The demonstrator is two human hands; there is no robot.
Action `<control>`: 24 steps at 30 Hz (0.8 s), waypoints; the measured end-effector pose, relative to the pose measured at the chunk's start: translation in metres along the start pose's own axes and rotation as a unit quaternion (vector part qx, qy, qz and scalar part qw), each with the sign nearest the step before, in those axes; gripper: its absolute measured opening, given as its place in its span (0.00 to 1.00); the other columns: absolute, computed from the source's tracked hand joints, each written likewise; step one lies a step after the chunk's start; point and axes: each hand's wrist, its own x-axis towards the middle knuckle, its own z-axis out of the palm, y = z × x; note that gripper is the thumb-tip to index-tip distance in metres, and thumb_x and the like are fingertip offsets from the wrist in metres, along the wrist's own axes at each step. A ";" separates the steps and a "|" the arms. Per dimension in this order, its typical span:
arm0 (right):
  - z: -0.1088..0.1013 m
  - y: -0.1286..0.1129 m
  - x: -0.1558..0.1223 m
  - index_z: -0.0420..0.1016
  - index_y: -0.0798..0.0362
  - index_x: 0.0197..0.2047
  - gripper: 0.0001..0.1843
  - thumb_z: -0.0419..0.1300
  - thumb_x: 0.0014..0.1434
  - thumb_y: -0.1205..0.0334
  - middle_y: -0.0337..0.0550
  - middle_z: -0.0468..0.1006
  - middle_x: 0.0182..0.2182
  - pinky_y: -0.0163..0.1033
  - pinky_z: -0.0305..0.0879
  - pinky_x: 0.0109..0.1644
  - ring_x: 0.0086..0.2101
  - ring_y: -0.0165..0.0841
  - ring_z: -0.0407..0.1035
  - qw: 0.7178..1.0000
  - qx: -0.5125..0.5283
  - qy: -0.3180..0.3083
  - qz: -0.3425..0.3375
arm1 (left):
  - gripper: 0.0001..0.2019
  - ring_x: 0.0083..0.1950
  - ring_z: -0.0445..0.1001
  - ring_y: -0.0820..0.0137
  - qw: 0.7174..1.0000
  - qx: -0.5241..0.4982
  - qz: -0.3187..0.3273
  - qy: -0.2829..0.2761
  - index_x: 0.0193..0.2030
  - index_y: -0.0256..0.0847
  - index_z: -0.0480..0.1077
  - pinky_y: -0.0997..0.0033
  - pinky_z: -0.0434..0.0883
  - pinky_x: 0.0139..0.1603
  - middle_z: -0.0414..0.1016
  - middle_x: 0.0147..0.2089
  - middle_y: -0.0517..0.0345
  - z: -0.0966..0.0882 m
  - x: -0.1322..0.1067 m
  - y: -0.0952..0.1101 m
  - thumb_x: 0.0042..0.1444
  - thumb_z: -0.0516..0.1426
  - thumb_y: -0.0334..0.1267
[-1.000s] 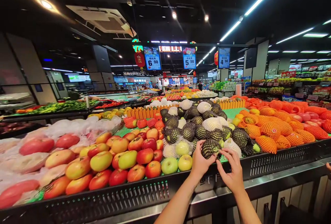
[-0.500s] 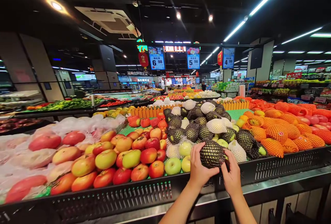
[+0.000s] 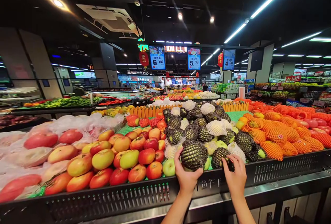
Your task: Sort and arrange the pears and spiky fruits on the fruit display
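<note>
My left hand [image 3: 186, 176] cups a green fruit in a black net sleeve [image 3: 193, 154] from below, just above the front row of the display bin. My right hand [image 3: 236, 175] has its fingers closed on a second black-netted fruit [image 3: 220, 156] that lies at the front of the pile. Behind them rises a heap of fruit in black and white net sleeves [image 3: 204, 127]. The black perforated front rail of the bin [image 3: 144, 196] runs just under both hands.
Loose red-yellow apples [image 3: 124, 158] fill the bin to the left, with wrapped larger fruit [image 3: 38, 148] at far left. Orange-netted fruit [image 3: 281, 136] lies to the right. Price signs [image 3: 193, 58] hang overhead. More produce stands and a distant person [image 3: 204, 87] are behind.
My left hand has carried the black-netted fruit to the left. My right hand has let go of it and now grips another netted fruit at the front of the pile.
</note>
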 end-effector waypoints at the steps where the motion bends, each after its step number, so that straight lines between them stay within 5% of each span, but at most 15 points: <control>1: 0.000 0.000 -0.002 0.76 0.53 0.42 0.09 0.62 0.68 0.56 0.46 0.77 0.40 0.44 0.70 0.50 0.41 0.38 0.73 1.000 -0.001 0.002 0.000 | 0.40 0.57 0.72 0.57 0.999 -0.008 0.007 0.036 0.63 0.40 0.63 0.61 0.71 0.59 0.70 0.59 0.45 -0.007 0.003 0.005 0.43 0.71 0.43; 5: 0.004 0.002 -0.007 0.74 0.54 0.48 0.18 0.62 0.66 0.47 0.48 0.78 0.42 0.47 0.70 0.50 0.43 0.43 0.74 0.996 -0.057 -0.055 0.040 | 0.39 0.51 0.73 0.63 0.986 0.015 0.051 0.159 0.62 0.38 0.64 0.67 0.72 0.55 0.70 0.54 0.48 -0.041 0.020 0.022 0.44 0.72 0.44; 10: 0.010 -0.003 0.006 0.67 0.61 0.62 0.32 0.67 0.55 0.64 0.56 0.75 0.55 0.49 0.70 0.53 0.53 0.49 0.69 0.953 -0.193 -0.227 0.062 | 0.43 0.57 0.70 0.57 0.959 0.054 0.097 0.259 0.59 0.35 0.62 0.50 0.64 0.67 0.66 0.57 0.45 -0.079 0.042 0.028 0.37 0.72 0.44; 17: 0.027 -0.021 0.042 0.73 0.61 0.52 0.30 0.74 0.46 0.63 0.59 0.77 0.45 0.52 0.69 0.48 0.50 0.56 0.68 0.870 -0.316 -0.368 0.084 | 0.41 0.61 0.68 0.55 0.939 0.072 0.142 0.304 0.60 0.34 0.60 0.47 0.60 0.71 0.64 0.59 0.42 -0.105 0.052 0.034 0.38 0.69 0.39; 21: 0.029 -0.007 0.035 0.72 0.60 0.51 0.32 0.73 0.45 0.56 0.56 0.77 0.43 0.53 0.69 0.47 0.48 0.55 0.68 0.897 -0.264 -0.347 0.072 | 0.39 0.60 0.68 0.55 0.924 0.077 0.183 0.327 0.59 0.33 0.61 0.47 0.60 0.71 0.65 0.57 0.45 -0.121 0.056 0.036 0.39 0.68 0.39; 24: 0.025 0.004 0.024 0.69 0.57 0.53 0.36 0.73 0.42 0.53 0.53 0.77 0.43 0.52 0.69 0.48 0.45 0.53 0.68 0.950 -0.184 -0.246 0.054 | 0.39 0.60 0.68 0.53 0.913 0.097 0.197 0.345 0.57 0.35 0.60 0.48 0.61 0.71 0.65 0.56 0.44 -0.133 0.062 0.041 0.38 0.67 0.41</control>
